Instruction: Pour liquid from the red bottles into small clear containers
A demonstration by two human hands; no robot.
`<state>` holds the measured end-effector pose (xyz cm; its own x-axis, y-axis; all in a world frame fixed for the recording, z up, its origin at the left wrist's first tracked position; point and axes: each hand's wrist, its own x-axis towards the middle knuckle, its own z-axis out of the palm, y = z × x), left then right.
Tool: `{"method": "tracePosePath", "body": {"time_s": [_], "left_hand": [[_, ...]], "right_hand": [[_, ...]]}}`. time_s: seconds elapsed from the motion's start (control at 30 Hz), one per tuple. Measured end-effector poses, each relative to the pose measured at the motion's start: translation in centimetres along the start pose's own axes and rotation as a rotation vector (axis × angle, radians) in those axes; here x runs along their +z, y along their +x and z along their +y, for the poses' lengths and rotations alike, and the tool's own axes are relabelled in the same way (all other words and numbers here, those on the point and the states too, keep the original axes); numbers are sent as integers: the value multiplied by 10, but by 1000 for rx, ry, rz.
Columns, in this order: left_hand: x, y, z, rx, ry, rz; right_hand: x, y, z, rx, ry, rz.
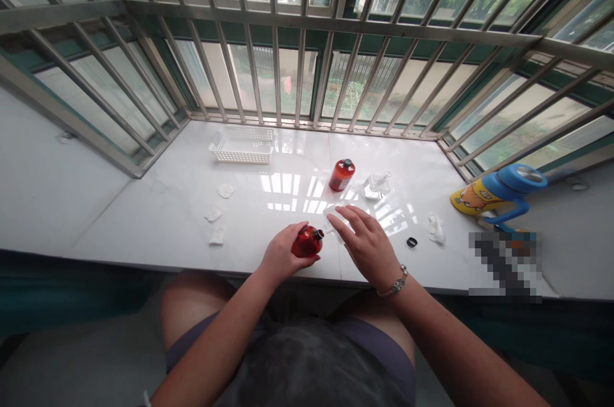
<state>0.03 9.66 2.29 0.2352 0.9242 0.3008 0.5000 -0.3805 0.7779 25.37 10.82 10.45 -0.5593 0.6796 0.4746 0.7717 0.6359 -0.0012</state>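
Note:
My left hand is wrapped round a red-amber bottle, near the front edge of the white counter. The bottle tilts to the right, and its dark neck shows no cap. Just right of it, my right hand has its fingers stretched and apart. Its fingertips are at a clear, see-through piece, partly hidden by the hand; whether they touch it I cannot tell. Beyond the hands stands a second red-amber bottle with a black cap. A clear glass container is beside it. A small black ring lies right of my right hand.
A white perforated basket sits at the back left of the counter. Small white pieces lie at left, a crumpled white wrapper at right. A blue and yellow flask stands far right. Metal bars line the window.

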Motion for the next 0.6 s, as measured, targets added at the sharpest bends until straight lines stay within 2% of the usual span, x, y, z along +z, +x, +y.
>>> {"method": "tracePosePath", "body": {"time_s": [0.6], "left_hand": [[-1, -1, 0, -10, -12, 0]], "right_hand": [[-1, 4, 0, -42, -47, 11]]}}
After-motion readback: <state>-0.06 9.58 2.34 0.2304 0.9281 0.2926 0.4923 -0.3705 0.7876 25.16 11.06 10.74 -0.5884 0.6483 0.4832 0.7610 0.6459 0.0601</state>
